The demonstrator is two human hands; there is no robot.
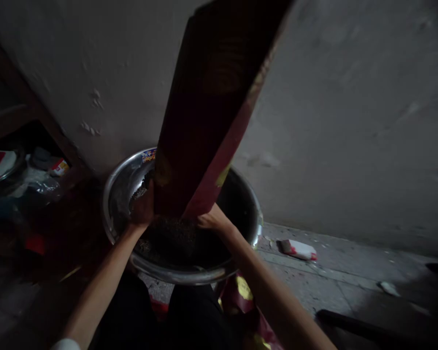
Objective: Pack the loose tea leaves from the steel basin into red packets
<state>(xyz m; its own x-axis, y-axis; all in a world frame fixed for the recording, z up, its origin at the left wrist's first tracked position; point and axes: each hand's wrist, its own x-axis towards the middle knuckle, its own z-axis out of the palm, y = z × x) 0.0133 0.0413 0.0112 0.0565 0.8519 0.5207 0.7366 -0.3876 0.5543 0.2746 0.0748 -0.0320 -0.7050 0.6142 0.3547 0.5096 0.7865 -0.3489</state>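
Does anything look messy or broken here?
Yes. Right of the metal basin, a white-and-red packet lies on the floor among scattered bits, looking like litter. The grey wall has rough patches.

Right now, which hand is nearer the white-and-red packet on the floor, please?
The right hand lies left of the packet, over the basin in view; the left hand is farther left.
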